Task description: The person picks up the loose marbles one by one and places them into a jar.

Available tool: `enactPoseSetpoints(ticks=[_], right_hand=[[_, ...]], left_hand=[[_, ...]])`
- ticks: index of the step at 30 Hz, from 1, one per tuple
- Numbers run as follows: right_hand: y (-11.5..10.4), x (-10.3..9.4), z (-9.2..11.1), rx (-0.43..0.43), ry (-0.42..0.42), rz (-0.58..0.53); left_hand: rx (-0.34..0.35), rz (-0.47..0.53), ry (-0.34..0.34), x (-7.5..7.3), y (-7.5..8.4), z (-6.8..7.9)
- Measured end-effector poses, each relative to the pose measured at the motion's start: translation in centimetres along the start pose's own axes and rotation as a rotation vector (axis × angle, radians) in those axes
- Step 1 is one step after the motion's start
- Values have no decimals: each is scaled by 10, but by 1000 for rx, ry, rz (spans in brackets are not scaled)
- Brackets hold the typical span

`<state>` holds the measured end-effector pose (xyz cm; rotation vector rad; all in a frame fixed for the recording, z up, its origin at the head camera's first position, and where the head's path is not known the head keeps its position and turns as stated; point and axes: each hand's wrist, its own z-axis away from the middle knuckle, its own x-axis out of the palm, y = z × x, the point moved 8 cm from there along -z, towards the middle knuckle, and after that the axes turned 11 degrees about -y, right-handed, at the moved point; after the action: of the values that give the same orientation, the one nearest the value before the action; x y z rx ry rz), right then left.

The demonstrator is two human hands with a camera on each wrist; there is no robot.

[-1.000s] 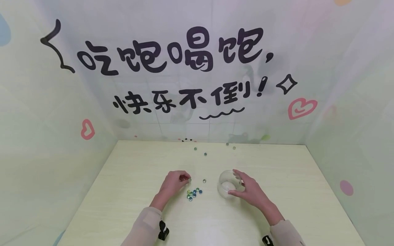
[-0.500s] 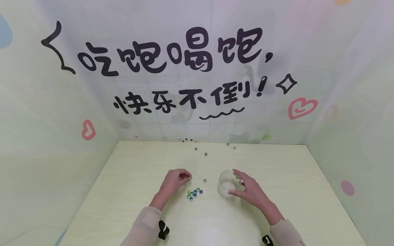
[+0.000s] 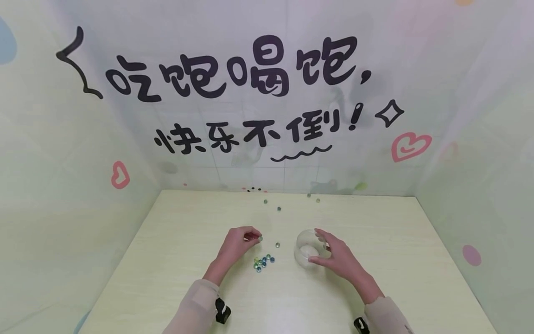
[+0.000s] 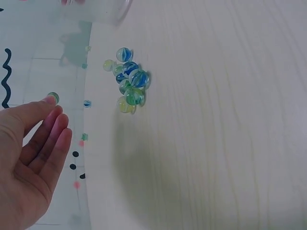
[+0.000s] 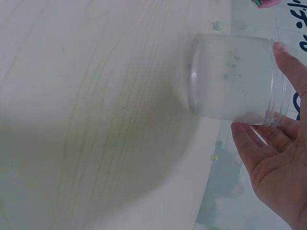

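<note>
My left hand (image 3: 237, 245) pinches a green glass marble (image 4: 54, 97) between thumb and forefinger, with the other fingers loosely curled. It is raised behind and left of a cluster of blue, green and yellow marbles (image 4: 135, 96) on the table. One single marble (image 3: 277, 245) lies between the cluster and a clear plastic jar (image 5: 235, 79). The jar stands upright, mouth up, without a lid. Around its threaded rim, my right hand (image 3: 339, 256) grips with the thumb on one side and fingers on the other. No marble shows inside the jar.
Several more marbles lie far back on the pale wooden table (image 3: 200, 213), among them one dark marble (image 3: 279, 209) and a yellowish marble (image 3: 318, 201). Printed curtains (image 3: 267, 176) enclose the table at the back and both sides.
My left hand has risen a little and shifted slightly right, away from the table's front, with the marble in its pinch. The right hand and jar stay in place.
</note>
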<state>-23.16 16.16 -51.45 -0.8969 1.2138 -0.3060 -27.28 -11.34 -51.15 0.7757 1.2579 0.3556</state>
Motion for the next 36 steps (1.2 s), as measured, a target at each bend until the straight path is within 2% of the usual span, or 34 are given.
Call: enactPoseSetpoints(ticks=[9,36], right_hand=[[0,1,-3,5,-13,-9],[-2,0,-2,12,-13,-42]], left_hand=[[23,3,9,-4,10,2],[128,56,1,1,45,5]])
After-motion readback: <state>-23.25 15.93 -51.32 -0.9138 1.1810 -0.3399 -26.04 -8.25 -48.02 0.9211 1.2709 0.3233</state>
